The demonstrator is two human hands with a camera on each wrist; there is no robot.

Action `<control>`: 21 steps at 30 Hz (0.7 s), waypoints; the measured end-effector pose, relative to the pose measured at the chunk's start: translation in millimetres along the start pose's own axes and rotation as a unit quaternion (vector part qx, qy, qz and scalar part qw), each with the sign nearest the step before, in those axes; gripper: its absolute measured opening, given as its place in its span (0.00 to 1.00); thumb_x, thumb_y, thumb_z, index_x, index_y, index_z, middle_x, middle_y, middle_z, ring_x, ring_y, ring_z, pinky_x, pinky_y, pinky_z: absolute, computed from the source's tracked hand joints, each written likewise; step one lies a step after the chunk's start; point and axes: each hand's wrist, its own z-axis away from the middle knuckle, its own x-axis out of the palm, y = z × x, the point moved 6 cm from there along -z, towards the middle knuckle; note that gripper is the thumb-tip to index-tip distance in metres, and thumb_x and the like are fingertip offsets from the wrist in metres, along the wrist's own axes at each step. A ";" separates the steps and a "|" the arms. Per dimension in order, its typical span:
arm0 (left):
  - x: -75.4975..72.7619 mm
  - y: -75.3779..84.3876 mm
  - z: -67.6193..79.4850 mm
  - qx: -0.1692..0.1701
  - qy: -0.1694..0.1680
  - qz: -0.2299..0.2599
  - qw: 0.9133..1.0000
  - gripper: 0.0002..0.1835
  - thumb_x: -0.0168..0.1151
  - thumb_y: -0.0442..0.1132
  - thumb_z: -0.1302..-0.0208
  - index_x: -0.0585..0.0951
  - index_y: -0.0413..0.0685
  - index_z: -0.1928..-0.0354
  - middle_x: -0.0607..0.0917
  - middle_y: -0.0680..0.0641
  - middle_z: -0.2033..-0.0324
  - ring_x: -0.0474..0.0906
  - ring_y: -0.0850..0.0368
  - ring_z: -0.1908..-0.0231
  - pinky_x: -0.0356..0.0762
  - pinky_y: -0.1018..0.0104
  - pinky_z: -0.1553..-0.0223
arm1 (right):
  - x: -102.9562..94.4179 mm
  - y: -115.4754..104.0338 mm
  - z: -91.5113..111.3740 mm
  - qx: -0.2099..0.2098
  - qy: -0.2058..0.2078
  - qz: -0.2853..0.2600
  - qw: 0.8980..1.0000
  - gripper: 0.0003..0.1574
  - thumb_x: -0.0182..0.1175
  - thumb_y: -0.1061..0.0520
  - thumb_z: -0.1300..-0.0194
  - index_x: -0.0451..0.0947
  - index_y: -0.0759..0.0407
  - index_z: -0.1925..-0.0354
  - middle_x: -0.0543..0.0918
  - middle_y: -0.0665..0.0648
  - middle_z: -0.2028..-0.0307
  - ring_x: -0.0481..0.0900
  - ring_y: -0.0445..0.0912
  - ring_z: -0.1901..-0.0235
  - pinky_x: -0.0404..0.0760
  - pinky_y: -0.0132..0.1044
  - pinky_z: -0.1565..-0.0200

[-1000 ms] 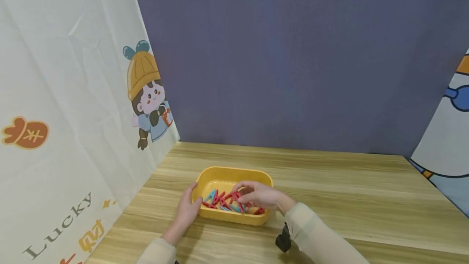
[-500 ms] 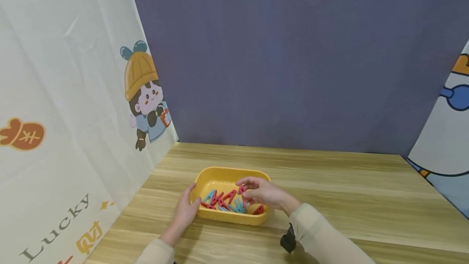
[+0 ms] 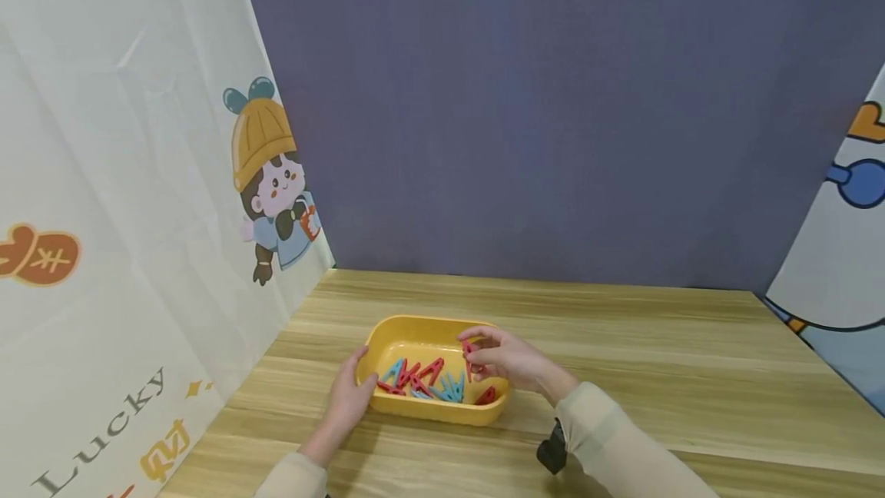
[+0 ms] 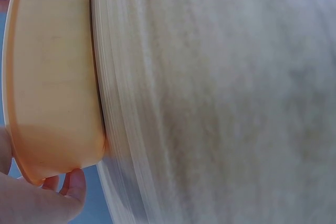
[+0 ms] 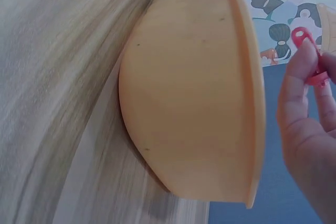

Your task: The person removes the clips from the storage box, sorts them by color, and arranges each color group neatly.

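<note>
A yellow plastic basin (image 3: 435,410) stands on the table with several red clothespins (image 3: 432,370) and light blue clothespins (image 3: 453,388) lying in it. My left hand (image 3: 349,394) holds the basin's left end, thumb at the rim and fingers around the outer wall, as the left wrist view also shows. Above the basin's right side my right hand (image 3: 508,360) pinches a red clothespin (image 5: 317,77) between thumb and fingers. In the right wrist view that clothespin is raised past the basin's rim, partly covered by the fingers.
The wood-grain table (image 3: 622,360) reaches back to a dark blue-grey panel (image 3: 525,114). A white printed sheet (image 3: 138,175) with cartoon figures hangs along the left, and another printed sheet (image 3: 843,252) is at the right. A black device (image 3: 552,452) sits under the right wrist.
My right hand has lifted a red clothespin from the pile and moved up and to the right with it. The left hand has kept its hold on the basin.
</note>
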 end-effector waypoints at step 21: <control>-0.5 -0.5 0.2 0.000 -0.003 0.008 1.000 0.27 0.53 0.26 0.41 0.63 0.28 0.39 0.64 0.26 0.41 0.57 0.31 0.40 0.53 0.40 0.40 | -24.2 -2.1 7.0 -0.003 0.064 0.066 0.996 0.27 0.61 0.59 0.40 0.67 0.67 0.44 0.74 0.58 0.59 0.75 0.46 0.67 0.79 0.35 0.69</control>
